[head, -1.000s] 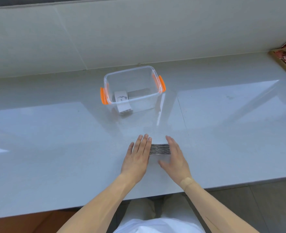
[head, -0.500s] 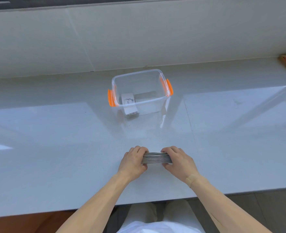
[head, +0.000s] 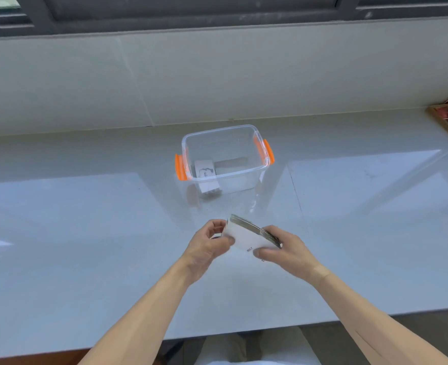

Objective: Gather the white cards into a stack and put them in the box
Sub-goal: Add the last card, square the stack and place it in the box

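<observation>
Head cam view, only one I've got. The box [head: 225,156] is my landmark: clear plastic, orange clips on its left and right ends, lid off, sitting on the tabletop [head: 85,233] straight ahead of me. There's already a white card or two lying in its left half, plus something darker beside them that I can't really make out.

The stack of white cards [head: 249,237] is on the near side of the box, pretty much dead in line with it, and it looks lifted off the tabletop. So the way to go is forward, away from me, then down through the open top. The stack is tilted, white face toward me, and its long axis runs slantwise, far-left to near-right. I reckon it needs a bit of a turn to line up with the box's longer side.

My left hand [head: 211,242] is curled on the stack's left end, thumb on the face. My right hand [head: 283,248] is closed on the right end, fingers wrapped over the edge. Both are gripping. Neither is clearly nearer the box; the right holds more of the stack.
</observation>
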